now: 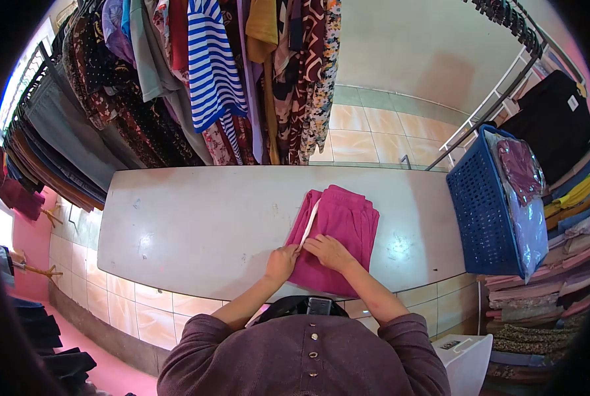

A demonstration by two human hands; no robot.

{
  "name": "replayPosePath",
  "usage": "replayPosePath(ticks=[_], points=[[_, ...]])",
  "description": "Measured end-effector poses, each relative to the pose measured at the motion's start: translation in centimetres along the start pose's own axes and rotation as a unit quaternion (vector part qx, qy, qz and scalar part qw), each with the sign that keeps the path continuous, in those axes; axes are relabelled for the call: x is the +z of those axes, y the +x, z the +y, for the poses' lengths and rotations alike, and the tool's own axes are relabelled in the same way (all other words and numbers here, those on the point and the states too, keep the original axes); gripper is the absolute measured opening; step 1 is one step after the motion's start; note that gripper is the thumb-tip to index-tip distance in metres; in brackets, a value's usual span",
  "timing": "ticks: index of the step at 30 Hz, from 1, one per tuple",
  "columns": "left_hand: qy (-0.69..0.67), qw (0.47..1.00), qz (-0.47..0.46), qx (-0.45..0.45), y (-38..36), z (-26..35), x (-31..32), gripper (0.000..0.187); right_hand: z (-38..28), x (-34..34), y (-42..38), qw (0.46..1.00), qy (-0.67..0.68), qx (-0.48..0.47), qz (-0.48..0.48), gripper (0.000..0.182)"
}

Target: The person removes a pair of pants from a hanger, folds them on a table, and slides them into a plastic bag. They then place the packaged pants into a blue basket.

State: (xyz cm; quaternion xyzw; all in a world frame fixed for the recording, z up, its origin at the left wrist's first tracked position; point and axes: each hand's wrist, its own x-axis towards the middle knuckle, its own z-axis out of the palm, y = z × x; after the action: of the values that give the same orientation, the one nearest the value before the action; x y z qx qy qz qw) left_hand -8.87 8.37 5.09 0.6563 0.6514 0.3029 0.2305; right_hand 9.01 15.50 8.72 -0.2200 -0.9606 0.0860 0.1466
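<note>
Hanging rack, far left: grey trousers (pixel 77 125) and darker garments hang close together, probably so that many fit along one rail.
Table: the pale table (pixel 176 218) spans the space in front of the person; its broad, flat top gives the cloth even support.
Striped shirt: the blue-and-white shirt (pixel 212 72) hangs beyond the table among patterned clothes, its lower end near the far edge.
Left hand: the left hand (pixel 281 264) is curled at the garment's left side, fingertips seemingly pinching the lower end of the white strip (pixel 309 224), which would keep it straight (a drawstring or a trim; I cannot tell which).
Pink garment: it (pixel 357 228) lies folded on the table, right of the middle and close to the person, likely so that both hands can reach it without stretching.
Right hand: the right hand (pixel 330 253) rests on the garment, fingers bent towards the strip just beside the left hand; its weight may steady the cloth, but whether it grips anything I cannot tell.
Blue basket: the basket (pixel 463 214) stands by the table's right end, holding plastic-wrapped packages (pixel 526 224).
Folded stack: cloth (pixel 539 297) is piled at the far right, flat and layered, presumably to save room.
</note>
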Motion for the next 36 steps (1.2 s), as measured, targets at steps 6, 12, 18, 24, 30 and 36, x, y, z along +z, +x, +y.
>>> replayPosePath(ticks=[6, 12, 18, 24, 30, 36], points=[[-0.111, 0.993, -0.006, -0.048, -0.3, -2.0, 0.9, 0.012, 0.0, 0.0, -0.8, 0.998, -0.003, 0.001, 0.064, 0.029], [-0.218, 0.959, -0.117, -0.139, 0.2, -2.3, 1.1, 0.016, -1.1, -1.1, -1.0, 0.994, -0.029, 0.032, 0.098, 0.026], [-0.143, 0.953, -0.264, -0.028, 0.8, -4.2, 0.8, 0.022, -1.5, 1.3, -1.0, 0.995, 0.003, 0.047, 0.086, 0.027], [-0.052, 0.982, -0.183, 0.0, -2.2, -2.4, -2.2, 0.033, -2.5, 0.9, -2.6, 0.968, 0.148, 0.16, 0.124, 0.043], [-0.047, 0.987, -0.139, -0.068, -4.1, -0.5, -2.7, 0.033, -2.5, -0.7, -7.9, 0.937, 0.141, 0.274, 0.165, 0.056], [-0.074, 0.963, -0.209, -0.153, -4.8, -1.9, 0.2, 0.026, -1.8, 1.2, -10.9, 0.929, 0.096, 0.338, 0.119, 0.048]])
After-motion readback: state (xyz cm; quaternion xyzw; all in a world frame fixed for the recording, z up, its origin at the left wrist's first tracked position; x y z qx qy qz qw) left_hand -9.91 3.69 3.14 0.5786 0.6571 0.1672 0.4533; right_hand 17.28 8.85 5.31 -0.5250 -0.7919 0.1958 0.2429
